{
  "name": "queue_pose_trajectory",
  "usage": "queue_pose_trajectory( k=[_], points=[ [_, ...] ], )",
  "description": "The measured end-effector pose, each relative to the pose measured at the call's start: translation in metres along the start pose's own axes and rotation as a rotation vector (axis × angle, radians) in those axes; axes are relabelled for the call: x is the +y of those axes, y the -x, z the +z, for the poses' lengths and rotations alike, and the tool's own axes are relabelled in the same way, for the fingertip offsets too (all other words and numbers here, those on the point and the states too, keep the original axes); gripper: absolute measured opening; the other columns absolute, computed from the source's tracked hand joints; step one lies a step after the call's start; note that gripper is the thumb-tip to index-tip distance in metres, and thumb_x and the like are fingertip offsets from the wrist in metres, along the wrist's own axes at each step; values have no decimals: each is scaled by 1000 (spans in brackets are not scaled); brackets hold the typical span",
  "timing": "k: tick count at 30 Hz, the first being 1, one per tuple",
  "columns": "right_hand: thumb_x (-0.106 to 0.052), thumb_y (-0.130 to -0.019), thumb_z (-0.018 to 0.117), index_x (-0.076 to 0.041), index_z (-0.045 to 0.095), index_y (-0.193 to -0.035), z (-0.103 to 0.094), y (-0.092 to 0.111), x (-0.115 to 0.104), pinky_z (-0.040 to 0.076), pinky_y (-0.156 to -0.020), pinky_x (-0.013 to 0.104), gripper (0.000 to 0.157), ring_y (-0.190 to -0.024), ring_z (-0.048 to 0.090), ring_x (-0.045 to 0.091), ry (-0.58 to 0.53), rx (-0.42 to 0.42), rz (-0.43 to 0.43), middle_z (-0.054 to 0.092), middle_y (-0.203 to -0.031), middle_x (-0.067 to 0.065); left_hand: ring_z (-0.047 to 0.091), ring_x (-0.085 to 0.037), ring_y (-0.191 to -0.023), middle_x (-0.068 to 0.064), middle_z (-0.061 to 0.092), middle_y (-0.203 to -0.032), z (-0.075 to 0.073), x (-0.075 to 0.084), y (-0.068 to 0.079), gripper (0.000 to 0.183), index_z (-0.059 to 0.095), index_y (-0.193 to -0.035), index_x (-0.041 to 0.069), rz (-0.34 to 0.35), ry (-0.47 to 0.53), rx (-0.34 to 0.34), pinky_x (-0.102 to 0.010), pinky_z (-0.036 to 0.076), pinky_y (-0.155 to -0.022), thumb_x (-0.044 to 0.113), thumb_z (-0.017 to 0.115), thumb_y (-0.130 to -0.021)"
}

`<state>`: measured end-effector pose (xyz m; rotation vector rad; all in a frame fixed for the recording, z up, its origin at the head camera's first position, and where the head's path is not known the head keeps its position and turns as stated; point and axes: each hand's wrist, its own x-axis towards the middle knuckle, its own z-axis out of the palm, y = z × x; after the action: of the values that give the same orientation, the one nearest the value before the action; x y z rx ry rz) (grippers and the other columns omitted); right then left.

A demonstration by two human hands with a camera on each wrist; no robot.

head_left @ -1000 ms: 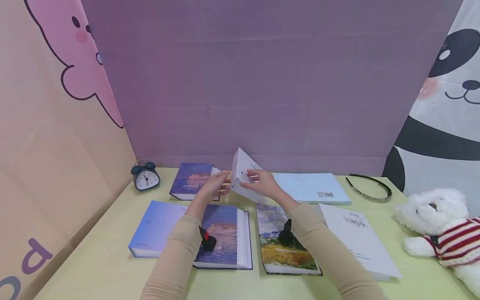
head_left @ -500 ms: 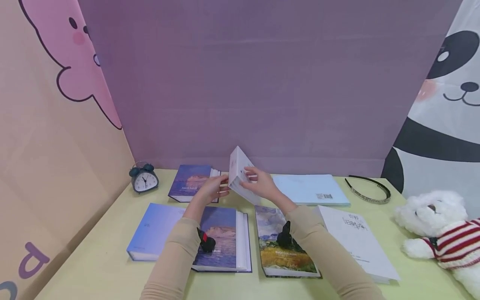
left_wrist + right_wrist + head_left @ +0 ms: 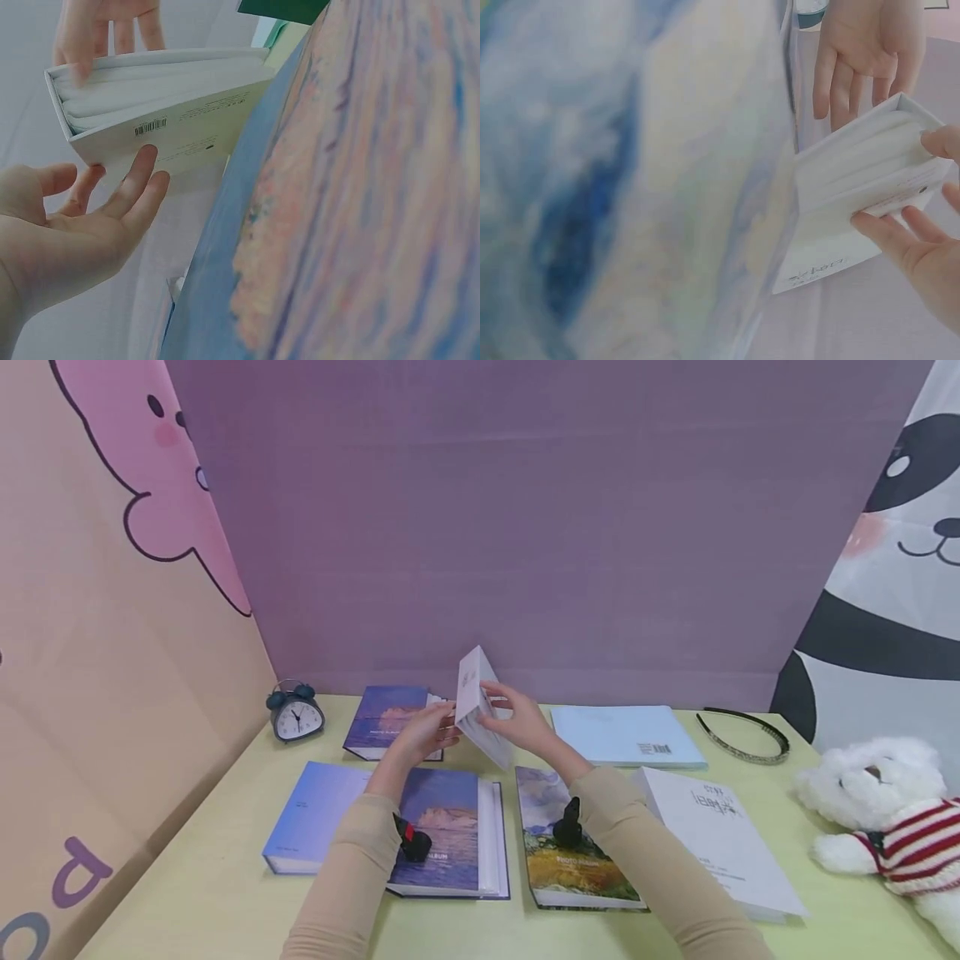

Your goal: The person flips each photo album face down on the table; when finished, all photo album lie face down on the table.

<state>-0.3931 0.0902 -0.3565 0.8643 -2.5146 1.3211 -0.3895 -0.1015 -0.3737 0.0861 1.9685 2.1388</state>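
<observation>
A white photo album (image 3: 472,685) stands tilted on end over the back middle of the table, its spine partly facing me. My right hand (image 3: 525,724) grips it; in the right wrist view that hand's thumb lies at the page edges and its fingers (image 3: 885,231) press the front cover. From the other side my left hand (image 3: 420,735) reaches to the back cover. Seen in the left wrist view, the left fingers (image 3: 133,184) are extended and lie against or very near the barcoded cover. A sea-cliff photo album (image 3: 386,718) lies just behind the left hand.
Nearer lie a blue gradient album (image 3: 307,818), a second sea-cliff album (image 3: 442,827), a landscape-covered album (image 3: 577,881) and a white album (image 3: 727,843). Behind are an alarm clock (image 3: 297,717), a pale blue album (image 3: 622,735) and a headband (image 3: 750,752). A teddy bear (image 3: 870,785) sits right.
The white album has turned so that more of its spine and less of its front cover faces the head view. The right hand has turned with it; the left has hardly moved.
</observation>
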Motion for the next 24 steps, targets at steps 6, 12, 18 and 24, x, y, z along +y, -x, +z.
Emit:
queue_pose_trajectory(
  k=[6, 12, 18, 24],
  points=[
    [-23, -87, 68, -13, 51, -136, -2, 0, -4, 51, -90, 43, 53, -115, 56, 36, 4, 7, -3, 51, -130, 17, 48, -33, -126, -18, 46, -137, 1, 1, 2, 41, 37, -141, 10, 28, 15, -26, -46, 38, -106, 25, 37, -103],
    [-32, -87, 68, -15, 52, -134, -4, 1, -6, 53, -87, 42, 53, -120, 53, 37, -75, 3, 83, 48, -136, 14, 45, -34, -128, -19, 44, -138, 2, 1, 4, 42, 36, -142, 11, 42, 50, -40, -48, 37, -107, 27, 36, -103],
    [-34, -87, 66, -15, 51, -131, -7, 6, -1, 53, -86, 46, 51, -124, 49, 40, -146, 3, 155, 47, -137, 17, 40, -35, -132, -19, 41, -143, 5, 2, 5, 43, 33, -144, 13, 54, 56, -76, -50, 34, -108, 28, 35, -103],
    [-35, -90, 63, -15, 47, -131, -13, 11, 2, 52, -89, 44, 48, -126, 48, 35, -186, -14, 205, 45, -137, 15, 38, -34, -134, -15, 36, -148, 10, 3, 5, 46, 31, -147, 18, 52, 34, -117, -50, 33, -109, 28, 38, -102]
  ],
)
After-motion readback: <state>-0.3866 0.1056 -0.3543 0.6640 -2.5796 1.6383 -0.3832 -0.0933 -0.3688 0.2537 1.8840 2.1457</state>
